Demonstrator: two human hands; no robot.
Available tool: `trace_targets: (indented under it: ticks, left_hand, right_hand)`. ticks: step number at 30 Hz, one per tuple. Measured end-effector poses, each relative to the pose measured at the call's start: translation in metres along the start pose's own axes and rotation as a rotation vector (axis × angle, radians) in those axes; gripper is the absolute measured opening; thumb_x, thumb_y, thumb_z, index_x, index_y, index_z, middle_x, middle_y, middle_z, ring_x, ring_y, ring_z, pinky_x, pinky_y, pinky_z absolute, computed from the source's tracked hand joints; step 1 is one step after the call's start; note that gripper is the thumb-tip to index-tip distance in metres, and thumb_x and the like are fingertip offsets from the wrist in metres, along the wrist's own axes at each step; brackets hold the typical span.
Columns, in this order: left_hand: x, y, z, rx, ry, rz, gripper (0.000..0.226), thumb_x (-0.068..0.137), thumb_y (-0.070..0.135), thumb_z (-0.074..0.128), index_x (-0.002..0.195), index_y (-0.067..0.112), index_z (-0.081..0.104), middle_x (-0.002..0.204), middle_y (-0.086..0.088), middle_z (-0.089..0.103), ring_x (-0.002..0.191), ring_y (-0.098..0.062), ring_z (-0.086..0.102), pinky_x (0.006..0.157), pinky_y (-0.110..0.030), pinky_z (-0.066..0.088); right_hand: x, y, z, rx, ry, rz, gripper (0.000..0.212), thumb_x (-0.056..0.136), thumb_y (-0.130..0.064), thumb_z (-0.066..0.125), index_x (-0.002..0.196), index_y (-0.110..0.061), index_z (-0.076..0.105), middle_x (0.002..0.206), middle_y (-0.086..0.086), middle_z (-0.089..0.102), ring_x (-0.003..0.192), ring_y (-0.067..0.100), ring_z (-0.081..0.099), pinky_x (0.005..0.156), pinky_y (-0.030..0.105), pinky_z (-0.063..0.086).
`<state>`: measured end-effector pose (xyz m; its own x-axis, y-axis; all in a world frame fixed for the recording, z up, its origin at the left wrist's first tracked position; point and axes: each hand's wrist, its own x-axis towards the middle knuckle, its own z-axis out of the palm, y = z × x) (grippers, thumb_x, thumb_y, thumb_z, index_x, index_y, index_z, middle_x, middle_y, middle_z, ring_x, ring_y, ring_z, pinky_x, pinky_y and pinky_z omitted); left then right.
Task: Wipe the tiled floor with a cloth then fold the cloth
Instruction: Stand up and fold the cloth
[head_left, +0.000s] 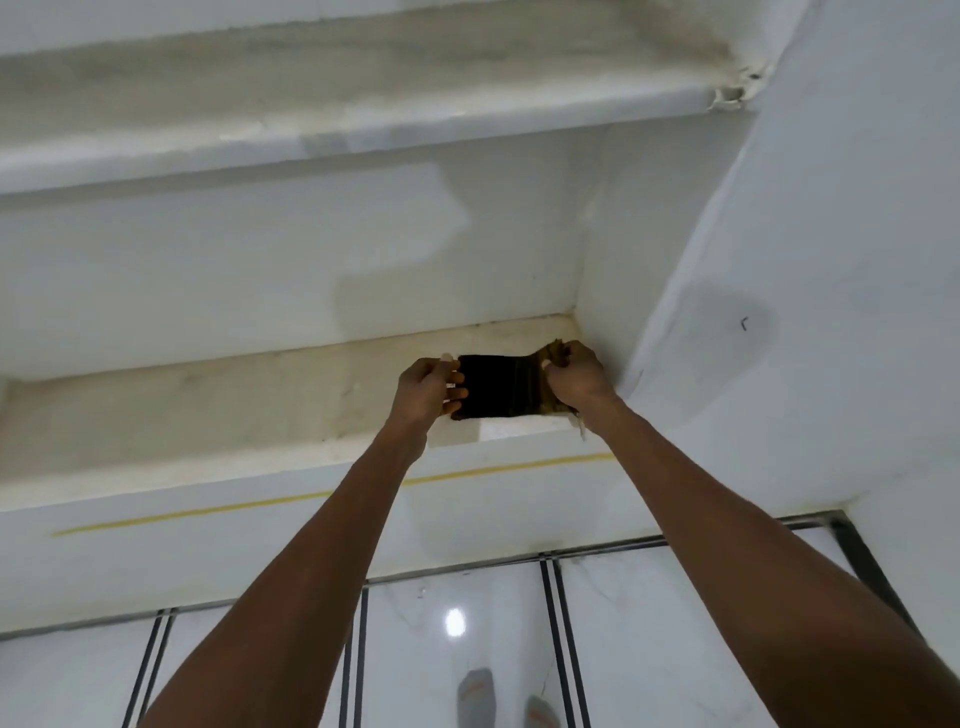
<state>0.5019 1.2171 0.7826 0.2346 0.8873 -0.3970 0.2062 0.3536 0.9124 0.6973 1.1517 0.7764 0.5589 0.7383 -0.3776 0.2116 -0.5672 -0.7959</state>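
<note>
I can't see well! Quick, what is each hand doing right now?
Left hand: closed, pinching the left edge of the dark cloth.
Right hand: closed, gripping the cloth's right edge.

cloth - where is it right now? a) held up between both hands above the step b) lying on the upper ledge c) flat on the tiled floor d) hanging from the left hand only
a: the dark cloth is stretched between the left hand and the right hand, in front of the step.
</note>
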Motion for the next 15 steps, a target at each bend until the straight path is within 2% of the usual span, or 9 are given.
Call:
trace_targets:
  ticks: [2, 5, 6, 8, 10, 13, 15]
  left_hand:
    - [0.011, -0.004, 0.009, 0.008, -0.021, -0.022, 0.033, 0.106, 0.031, 0.055, 0.118, 0.002, 0.065, 0.099, -0.008, 0.068, 0.085, -0.022, 0.067, 0.072, -0.029, 0.055]
    - [0.019, -0.008, 0.018, 0.057, -0.038, -0.036, 0.029, 0.106, 0.030, 0.056, 0.115, 0.005, 0.065, 0.099, -0.007, 0.069, 0.085, -0.021, 0.067, 0.071, -0.029, 0.055]
    - [0.023, -0.010, 0.020, 0.073, -0.035, -0.030, 0.028, 0.106, 0.030, 0.056, 0.115, 0.005, 0.065, 0.099, -0.007, 0.070, 0.084, -0.020, 0.067, 0.071, -0.029, 0.055]
    - [0.025, -0.010, 0.024, 0.097, -0.028, -0.024, 0.027, 0.105, 0.029, 0.056, 0.116, 0.006, 0.065, 0.099, -0.007, 0.071, 0.082, -0.018, 0.068, 0.071, -0.029, 0.055]
    - [0.025, -0.007, 0.028, 0.106, -0.045, -0.010, 0.026, 0.105, 0.029, 0.057, 0.116, 0.007, 0.066, 0.100, -0.006, 0.072, 0.082, -0.017, 0.069, 0.070, -0.027, 0.056]
    - [0.013, -0.002, 0.036, 0.150, -0.080, 0.041, 0.027, 0.105, 0.031, 0.058, 0.115, 0.008, 0.066, 0.100, -0.006, 0.074, 0.083, -0.016, 0.070, 0.071, -0.025, 0.055]
    - [0.001, 0.001, 0.045, 0.191, -0.130, 0.088, 0.027, 0.105, 0.031, 0.057, 0.116, 0.009, 0.066, 0.101, -0.007, 0.075, 0.086, -0.016, 0.071, 0.074, -0.025, 0.056]
  right_hand:
    - [0.015, 0.008, 0.002, -0.128, 0.043, -0.038, 0.028, 0.104, -0.017, 0.055, 0.130, -0.006, 0.055, 0.121, 0.012, 0.067, 0.112, 0.032, 0.065, 0.081, 0.029, 0.049]
    - [0.020, 0.008, 0.003, -0.195, 0.087, -0.085, 0.015, 0.101, -0.016, 0.061, 0.113, -0.011, 0.052, 0.091, -0.003, 0.060, 0.095, 0.026, 0.061, 0.069, 0.025, 0.044]
    - [0.020, 0.010, 0.003, -0.227, 0.100, -0.108, 0.019, 0.100, -0.017, 0.063, 0.113, -0.010, 0.052, 0.092, -0.003, 0.059, 0.096, 0.027, 0.061, 0.071, 0.027, 0.045]
    - [0.014, 0.016, 0.002, -0.316, 0.130, -0.192, 0.037, 0.098, -0.020, 0.065, 0.129, -0.005, 0.052, 0.112, 0.010, 0.062, 0.109, 0.035, 0.062, 0.087, 0.036, 0.052]
    - [0.002, 0.022, -0.003, -0.362, 0.154, -0.269, 0.051, 0.098, -0.020, 0.065, 0.143, -0.004, 0.048, 0.131, 0.019, 0.056, 0.122, 0.039, 0.058, 0.101, 0.046, 0.052]
    - [-0.026, 0.030, -0.013, -0.308, 0.159, -0.408, 0.044, 0.100, -0.019, 0.064, 0.141, -0.007, 0.053, 0.138, 0.015, 0.055, 0.128, 0.032, 0.055, 0.106, 0.044, 0.050]
    - [-0.044, 0.044, -0.023, -0.217, 0.170, -0.480, 0.030, 0.101, -0.019, 0.063, 0.130, -0.011, 0.063, 0.127, 0.009, 0.063, 0.117, 0.024, 0.063, 0.100, 0.039, 0.055]
